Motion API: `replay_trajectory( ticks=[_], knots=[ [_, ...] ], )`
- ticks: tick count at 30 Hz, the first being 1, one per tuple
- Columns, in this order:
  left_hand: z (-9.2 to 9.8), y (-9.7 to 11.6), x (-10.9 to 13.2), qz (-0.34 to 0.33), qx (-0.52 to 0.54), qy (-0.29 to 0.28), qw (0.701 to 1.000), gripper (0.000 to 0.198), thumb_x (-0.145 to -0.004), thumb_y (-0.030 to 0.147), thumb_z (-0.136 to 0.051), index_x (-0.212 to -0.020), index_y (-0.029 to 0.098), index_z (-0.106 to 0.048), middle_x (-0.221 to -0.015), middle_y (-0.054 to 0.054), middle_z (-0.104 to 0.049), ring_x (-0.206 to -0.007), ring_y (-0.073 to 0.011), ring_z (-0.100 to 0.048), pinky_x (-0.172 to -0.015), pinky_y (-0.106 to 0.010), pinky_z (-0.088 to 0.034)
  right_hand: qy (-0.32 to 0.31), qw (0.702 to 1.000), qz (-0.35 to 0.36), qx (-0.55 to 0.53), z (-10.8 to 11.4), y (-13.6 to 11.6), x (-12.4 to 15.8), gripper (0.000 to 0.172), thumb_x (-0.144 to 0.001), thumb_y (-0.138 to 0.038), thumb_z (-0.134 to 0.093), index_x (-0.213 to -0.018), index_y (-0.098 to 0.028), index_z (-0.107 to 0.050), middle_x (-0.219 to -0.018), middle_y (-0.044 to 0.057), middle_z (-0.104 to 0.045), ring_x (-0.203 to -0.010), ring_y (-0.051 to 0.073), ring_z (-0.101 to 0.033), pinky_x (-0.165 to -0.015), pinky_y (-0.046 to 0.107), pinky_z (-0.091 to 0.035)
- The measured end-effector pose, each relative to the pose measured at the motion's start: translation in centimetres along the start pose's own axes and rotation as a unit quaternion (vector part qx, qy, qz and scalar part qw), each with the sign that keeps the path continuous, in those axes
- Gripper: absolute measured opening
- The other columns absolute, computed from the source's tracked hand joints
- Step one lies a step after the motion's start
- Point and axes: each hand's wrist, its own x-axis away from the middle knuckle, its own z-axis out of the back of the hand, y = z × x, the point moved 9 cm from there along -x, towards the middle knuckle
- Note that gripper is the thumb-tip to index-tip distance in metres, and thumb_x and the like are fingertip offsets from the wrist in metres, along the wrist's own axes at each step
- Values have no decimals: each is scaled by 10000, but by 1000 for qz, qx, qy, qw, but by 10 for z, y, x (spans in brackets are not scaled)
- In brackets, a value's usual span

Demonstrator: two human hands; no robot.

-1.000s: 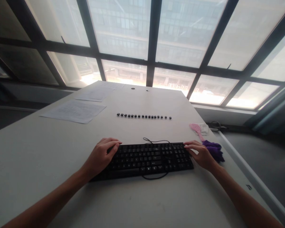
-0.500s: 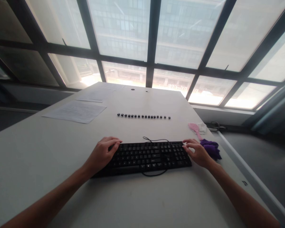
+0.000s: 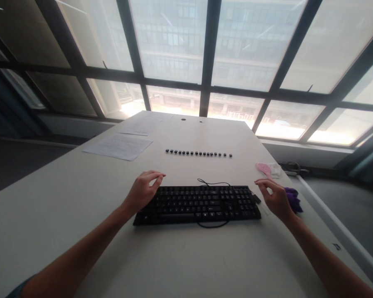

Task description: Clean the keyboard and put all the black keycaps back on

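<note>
- Black keyboard (image 3: 202, 205) lay flat on the near half of the bench (image 3: 189, 265); cable (image 3: 213, 226) looped out past its front and back edges;
- Left hand (image 3: 142, 191) was over the keyboard's left end, thumb and fingertips drawn narrow; could not tell whether they touched one another or the keys;
- Right hand (image 3: 276, 200) hung just beyond the right end, thumb and forefinger bent to a narrow gap; grip, if any, could not be told;
- Small dark piece (image 3: 256, 199) sat between keyboard and right hand;
- Small black pieces (image 3: 196, 153) stood in one row behind the keyboard;
- Purple cloth (image 3: 294, 198) was partly hidden by the right hand; pink paddle (image 3: 263, 168) near it; paper sheet (image 3: 121, 147) far left.
</note>
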Motion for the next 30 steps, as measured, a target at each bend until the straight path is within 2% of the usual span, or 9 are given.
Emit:
replay_trajectory(
  ticks=[3, 5, 9, 12, 16, 19, 22, 26, 30],
  knots=[
    [12, -18, -9, 32, 3, -5, 999, 403, -935, 486, -499, -1053, 198, -754, -1057, -85, -770, -939, -239, -693, -901, -370, -544, 6, 1000, 15, 16, -2, -16, -15, 218, -945, -370, -549, -861, -246, -708, -925, 76, -751, -850, 264, -688, -784, 420, -561],
    [17, -36, -18, 60, 6, -15, 998, 408, -902, 496, -544, -1083, 195, -753, -1035, -81, -777, -851, -218, -702, -812, -331, -564, -10, 999, 30, 23, -11, -31, -29, 212, -936, -376, -567, -852, -244, -710, -903, 73, -751, -815, 258, -678, -774, 416, -554],
    [21, -77, -47, 81, 8, -13, 997, 363, -853, 440, -619, -1073, 187, -759, -1019, -74, -784, -821, -202, -709, -802, -309, -560, -56, 997, 48, 19, -48, -67, -71, 217, -931, -381, -569, -868, -232, -713, -878, 72, -741, -767, 240, -654, -719, 379, -540],
    [15, -103, -75, 80, -4, -6, 997, 305, -838, 370, -657, -1052, 182, -767, -1000, -72, -787, -838, -201, -714, -855, -313, -545, -99, 993, 68, 21, -96, -96, -106, 179, -914, -329, -583, -914, -223, -728, -893, 73, -740, -826, 241, -660, -757, 361, -528],
    [-6, -130, -110, 91, -18, -8, 996, 252, -839, 317, -686, -1018, 170, -784, -958, -84, -788, -837, -207, -712, -847, -304, -529, -159, 980, 114, 38, -182, -135, -149, 150, -906, -227, -595, -932, -204, -741, -933, 69, -746, -879, 224, -658, -823, 340, -493],
    [-26, -145, -130, 103, -25, -3, 994, 243, -881, 332, -653, -999, 172, -792, -973, -100, -785, -873, -224, -707, -850, -312, -515, -205, 969, 112, 82, -250, -149, -174, 150, -902, -192, -603, -949, -193, -745, -961, 77, -748, -928, 231, -649, -824, 328, -474],
    [-46, -160, -144, 110, -22, -2, 994, 239, -898, 329, -651, -1013, 173, -790, -997, -104, -782, -875, -221, -703, -859, -308, -507, -232, 959, 108, 120, -307, -156, -189, 154, -918, -199, -606, -985, -194, -744, -997, 84, -751, -988, 244, -637, -836, 328, -459],
    [-67, -176, -157, 96, -2, -19, 995, 244, -872, 282, -694, -1083, 190, -773, -1054, -92, -775, -866, -198, -694, -896, -308, -504, -244, 954, 104, 136, -355, -157, -202, 161, -918, -200, -620, -1014, -190, -748, -1046, 102, -748, -1047, 263, -617, -882, 348, -436],
    [-83, -179, -168, 50, 31, -58, 997, 241, -830, 227, -722, -1062, 208, -785, -1069, -60, -776, -860, -174, -688, -905, -279, -504, -259, 949, 96, 153, -382, -151, -209, 184, -930, -216, -612, -1046, -184, -751, -1060, 120, -746, -1071, 271, -602, -902, 362, -417]
  ],
)
